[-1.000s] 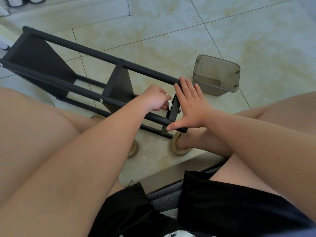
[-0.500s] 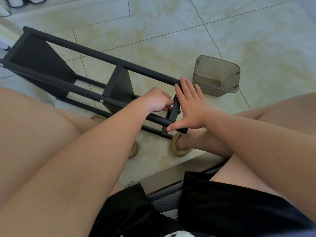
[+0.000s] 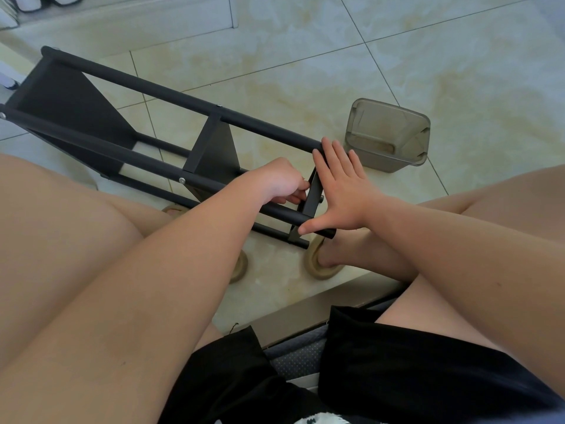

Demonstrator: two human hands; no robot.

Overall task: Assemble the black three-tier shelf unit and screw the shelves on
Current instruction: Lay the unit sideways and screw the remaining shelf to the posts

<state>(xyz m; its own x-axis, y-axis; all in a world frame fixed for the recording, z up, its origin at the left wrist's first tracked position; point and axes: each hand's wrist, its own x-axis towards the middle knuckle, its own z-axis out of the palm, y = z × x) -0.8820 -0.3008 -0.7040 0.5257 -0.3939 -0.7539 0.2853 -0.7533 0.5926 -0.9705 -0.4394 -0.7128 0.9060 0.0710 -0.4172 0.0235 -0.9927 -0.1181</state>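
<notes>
My open right hand (image 3: 345,191) braced the black metal three-tier shelf unit (image 3: 183,100) steady; my left hand (image 3: 275,185) curled behind its end, and I could not tell what it gripped.

Home, marbled floor tiles (image 3: 458,71), slippers (image 3: 319,270)

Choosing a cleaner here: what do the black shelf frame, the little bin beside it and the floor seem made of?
Shelf frame: likely painted metal, matte black tubes with silver screw heads. Bin: smoky translucent plastic, its inside visible through the walls. Floor: smooth marbled cream tile, probably ceramic, with grout lines.
</notes>
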